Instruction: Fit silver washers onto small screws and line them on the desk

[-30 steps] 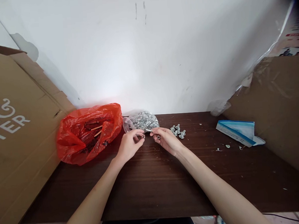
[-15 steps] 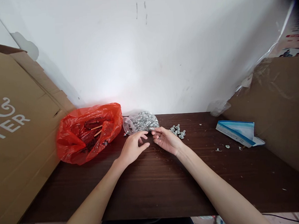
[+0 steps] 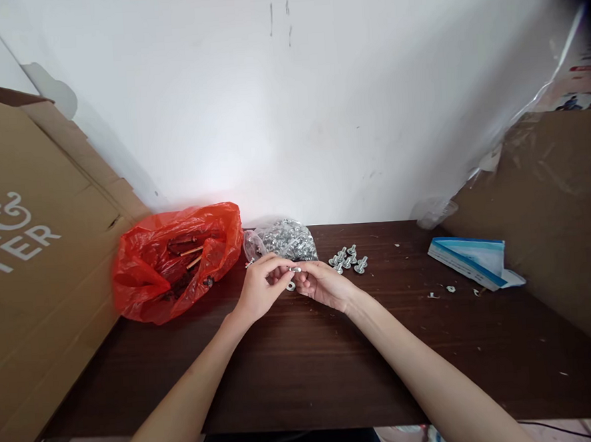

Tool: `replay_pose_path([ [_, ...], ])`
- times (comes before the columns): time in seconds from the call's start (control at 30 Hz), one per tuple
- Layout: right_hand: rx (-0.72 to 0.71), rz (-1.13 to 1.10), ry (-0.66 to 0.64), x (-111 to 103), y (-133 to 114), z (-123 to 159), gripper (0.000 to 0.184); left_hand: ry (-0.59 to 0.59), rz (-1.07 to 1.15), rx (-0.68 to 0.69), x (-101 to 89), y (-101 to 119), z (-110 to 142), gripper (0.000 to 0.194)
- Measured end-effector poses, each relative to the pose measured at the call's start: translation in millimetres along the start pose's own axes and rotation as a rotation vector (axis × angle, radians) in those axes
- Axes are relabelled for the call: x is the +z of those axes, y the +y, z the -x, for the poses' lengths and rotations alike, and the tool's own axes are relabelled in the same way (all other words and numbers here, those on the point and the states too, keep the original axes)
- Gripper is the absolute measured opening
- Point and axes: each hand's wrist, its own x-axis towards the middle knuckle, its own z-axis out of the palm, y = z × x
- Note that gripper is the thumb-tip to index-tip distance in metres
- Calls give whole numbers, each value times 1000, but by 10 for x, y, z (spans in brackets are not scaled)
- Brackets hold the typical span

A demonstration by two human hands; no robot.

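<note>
My left hand [image 3: 263, 286] and my right hand [image 3: 326, 284] meet above the table, fingertips pinched on a small silver screw [image 3: 295, 270] between them. Fingers cover part of it. Just below, a ring-shaped washer [image 3: 290, 286] shows between the hands; whether fingers hold it I cannot tell. Right behind them sits a clear plastic bag of metal hardware [image 3: 291, 238]. Beside my right hand, several screws with wide washers on them [image 3: 361, 265] stand or lean in a loose group.
A red plastic bag [image 3: 139, 284] with dark pieces inside is at the left, against a cardboard box [image 3: 41, 316]. At the right lie a blue-and-white packet [image 3: 468, 262] and white scraps [image 3: 450, 289], near another box [image 3: 551, 232]. A white wall [image 3: 319, 113] closes the back.
My left hand has moved in and closed on the small screw that my right hand was holding up. The washer has come into sight below the fingers.
</note>
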Motion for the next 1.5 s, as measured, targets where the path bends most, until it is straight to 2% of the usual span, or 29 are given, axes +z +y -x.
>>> replay_pose_path([
  [0.13,6,23,1,3,0,-6,22,-38,-63,37,7,32,12,15],
  [0.3,12,170,-29,33,-35,38,26,12,-134,24,9,49,19,4],
  [0.43,-147,423,46,43,-133,112,12,27,-196,-55,-39,26,4,6],
  [0.53,-252,535,77,-5,-220,135,8,-21,-251,-106,-87,-13,-6,10],
  [0.63,-370,734,201,-123,-314,136,8,-82,-308,-135,-124,-50,-6,13],
  [0.7,-495,994,330,-235,-390,149,10,-118,-367,-147,-147,-65,-3,15],
  [0.77,-525,1246,444,-356,-473,183,12,-145,-434,-157,-173,-69,0,18],
  [0.93,-368,1547,441,-579,-631,303,16,-181,-554,-194,-224,-58,5,17],
  [1.1,-233,1654,343,-628,-653,357,21,-212,-609,-196,-219,-63,15,15],
  [1.27,-204,1703,369,-636,-622,347,19,-227,-618,-201,-209,-85,21,17],
  [1.5,-239,1723,397,-704,-576,313,14,-205,-604,-195,-211,-87,33,13],
])
